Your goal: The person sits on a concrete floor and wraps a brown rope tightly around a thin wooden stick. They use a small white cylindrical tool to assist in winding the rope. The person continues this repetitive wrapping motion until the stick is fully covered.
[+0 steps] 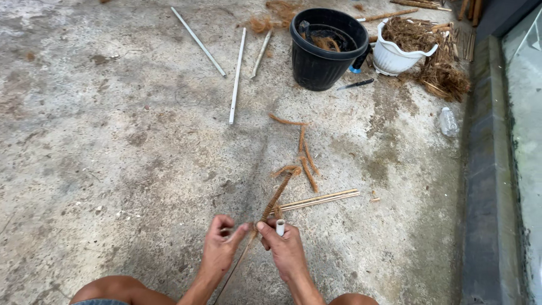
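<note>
My left hand (pixel 221 244) and my right hand (pixel 285 248) meet low in the view, above my knees. Together they pinch a thin stick wrapped in brown coconut fibre (pixel 278 195), which slants up and away to a frayed tuft. A short white tube (pixel 280 227) stands up from my right fist. The bare lower end of the stick runs down between my forearms.
Loose fibre strands (pixel 307 158) and a pair of pale sticks (pixel 319 199) lie on the concrete floor just beyond. Farther off stand a black pot (pixel 327 51), a white pot with fibre (pixel 402 49), a knife (pixel 357 85), white rods (pixel 237 73) and a plastic bottle (pixel 448 121). A raised ledge (pixel 485 169) runs along the right.
</note>
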